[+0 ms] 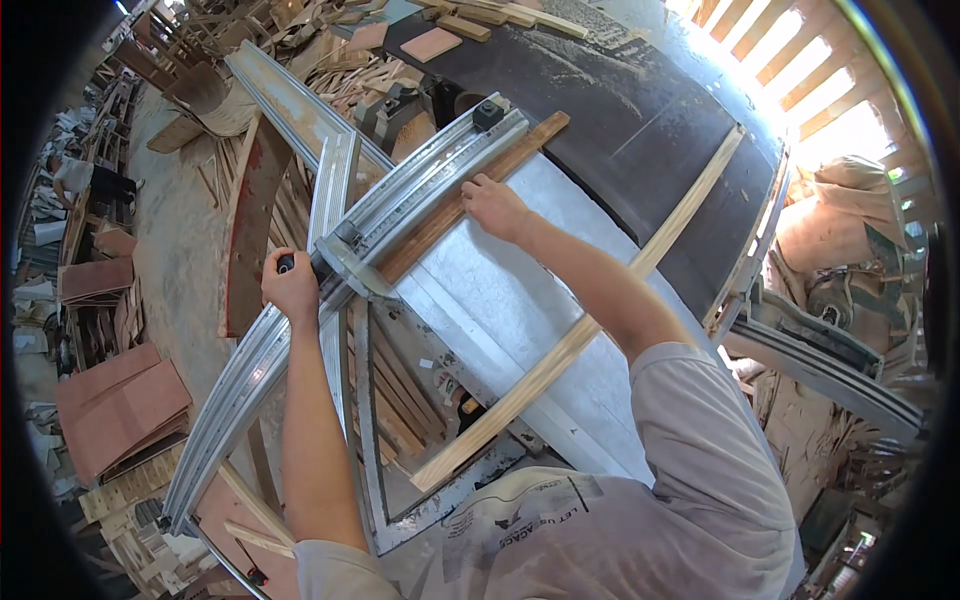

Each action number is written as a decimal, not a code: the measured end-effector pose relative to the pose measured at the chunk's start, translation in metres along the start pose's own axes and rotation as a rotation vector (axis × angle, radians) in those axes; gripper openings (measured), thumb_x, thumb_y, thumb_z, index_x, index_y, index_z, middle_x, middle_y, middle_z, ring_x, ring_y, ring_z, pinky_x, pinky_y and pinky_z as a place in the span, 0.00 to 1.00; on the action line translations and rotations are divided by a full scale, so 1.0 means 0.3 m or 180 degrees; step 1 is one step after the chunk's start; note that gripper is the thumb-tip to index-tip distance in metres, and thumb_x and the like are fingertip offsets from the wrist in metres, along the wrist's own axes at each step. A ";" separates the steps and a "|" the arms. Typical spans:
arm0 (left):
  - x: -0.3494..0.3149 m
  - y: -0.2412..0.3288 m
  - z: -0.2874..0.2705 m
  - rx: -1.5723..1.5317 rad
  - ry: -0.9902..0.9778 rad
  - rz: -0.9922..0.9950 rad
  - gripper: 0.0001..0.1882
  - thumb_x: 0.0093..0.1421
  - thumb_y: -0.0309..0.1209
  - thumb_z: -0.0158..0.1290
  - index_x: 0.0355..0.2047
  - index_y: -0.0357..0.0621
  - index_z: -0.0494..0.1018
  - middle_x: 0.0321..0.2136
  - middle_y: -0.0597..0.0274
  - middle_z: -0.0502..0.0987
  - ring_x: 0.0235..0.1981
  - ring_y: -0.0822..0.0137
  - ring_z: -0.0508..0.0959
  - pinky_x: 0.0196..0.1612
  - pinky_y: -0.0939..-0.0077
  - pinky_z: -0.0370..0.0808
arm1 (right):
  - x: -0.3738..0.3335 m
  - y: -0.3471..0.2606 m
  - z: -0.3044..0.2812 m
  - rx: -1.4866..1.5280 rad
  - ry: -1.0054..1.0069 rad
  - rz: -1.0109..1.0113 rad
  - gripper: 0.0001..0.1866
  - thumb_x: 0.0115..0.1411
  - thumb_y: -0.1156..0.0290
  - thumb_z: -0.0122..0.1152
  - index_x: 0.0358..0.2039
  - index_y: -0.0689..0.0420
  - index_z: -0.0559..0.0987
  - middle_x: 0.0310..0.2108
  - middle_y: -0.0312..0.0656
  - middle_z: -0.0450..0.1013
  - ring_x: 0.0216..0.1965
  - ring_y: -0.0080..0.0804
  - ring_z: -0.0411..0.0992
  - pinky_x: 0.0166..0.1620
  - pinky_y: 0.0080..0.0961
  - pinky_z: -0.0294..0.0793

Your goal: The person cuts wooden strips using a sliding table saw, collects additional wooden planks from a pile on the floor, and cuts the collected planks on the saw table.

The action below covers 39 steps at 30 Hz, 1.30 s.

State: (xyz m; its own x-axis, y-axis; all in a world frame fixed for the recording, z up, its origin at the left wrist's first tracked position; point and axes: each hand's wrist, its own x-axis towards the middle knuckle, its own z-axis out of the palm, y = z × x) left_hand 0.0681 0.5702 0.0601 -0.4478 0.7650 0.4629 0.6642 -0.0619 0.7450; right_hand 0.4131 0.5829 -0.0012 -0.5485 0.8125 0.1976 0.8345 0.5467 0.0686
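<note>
Brown wood strip (540, 133), long, narrow, straight-edged, visible grain, lies along a ribbed aluminium fence (432, 165), just beside it, on a smooth, shiny grey metal surface (500, 285). Fence is silvery with lengthwise grooves; black stop block (488, 115) sits at its far end. Right hand (495, 208) is on the strip, about mid-length, fingers bent and drawn narrow, touching the wood; cannot tell if they pinch it or only press. Left hand (290, 285) is closed around a black knob (286, 262), near the fence's close end, well apart from the right hand; strip lies to its right.

Pale wood batten (505, 405), light yellow, square-edged, lies across the metal surface at a slant, passing under the right arm; one end hangs past the edge on the near side, other end rests on a dark, flat surface (665, 110) with pale dust on it. Long grooved aluminium rail (240, 385) runs below the left hand, bowed by the lens. Worn metal frame (372, 430), angular, stands right of the left forearm.

Around: flat reddish sheets (125, 410) stacked at left; jumbled scrap wood (335, 80) beyond the fence; curved plywood piece (205, 100) at upper left.
</note>
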 end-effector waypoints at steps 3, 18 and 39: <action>-0.006 0.007 -0.004 -0.0153 0.0057 -0.0021 0.08 0.43 0.29 0.56 0.26 0.41 0.77 0.20 0.60 0.76 0.22 0.66 0.76 0.32 0.73 0.72 | 0.000 -0.009 0.001 -0.0072 -0.0027 0.0033 0.08 0.47 0.74 0.59 0.30 0.59 0.81 0.36 0.39 0.70 0.42 0.35 0.67 0.46 0.25 0.71; 0.036 -0.052 -0.003 -0.0239 -0.0205 0.0338 0.08 0.44 0.28 0.57 0.27 0.40 0.77 0.22 0.58 0.77 0.26 0.65 0.76 0.34 0.72 0.73 | 0.015 0.002 -0.012 0.0212 0.0068 0.0114 0.08 0.53 0.73 0.55 0.31 0.62 0.79 0.40 0.45 0.70 0.45 0.43 0.67 0.50 0.36 0.70; -0.870 -0.199 -0.637 -0.0473 -0.3866 -0.1002 0.18 0.59 0.36 0.57 0.46 0.39 0.73 0.38 0.60 0.76 0.39 0.69 0.75 0.44 0.74 0.73 | -0.301 0.005 -0.269 0.0510 -0.0167 0.0563 0.15 0.50 0.62 0.64 0.38 0.51 0.77 0.38 0.40 0.71 0.44 0.41 0.72 0.48 0.40 0.68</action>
State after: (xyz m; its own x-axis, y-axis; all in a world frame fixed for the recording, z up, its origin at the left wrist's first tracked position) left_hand 0.0310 0.2519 -0.0133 0.3154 0.8492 -0.4236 0.5204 0.2185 0.8255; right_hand 0.4683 0.4940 0.0598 -0.4001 0.9055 0.1415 0.9011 0.4168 -0.1194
